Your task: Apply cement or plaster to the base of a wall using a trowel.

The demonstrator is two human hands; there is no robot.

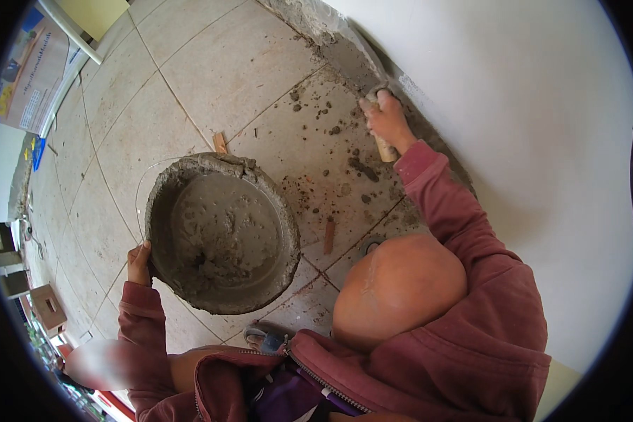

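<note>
Left hand [139,264] is gripping the pan [221,232] rim; right hand [385,121] is clenching a trowel [382,144] far right by the wall [527,105]

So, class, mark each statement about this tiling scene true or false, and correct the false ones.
1. The left hand grips the rim of the mortar pan. True.
2. The right hand holds a wooden-handled tool at the base of the white wall. True.
3. The pan is clean and shiny inside. False: it is coated with grey mortar.
4. The floor tiles near the wall are spotless. False: crumbs of mortar lie scattered on them.
5. The person wears a dark red hooded top. True.
</note>
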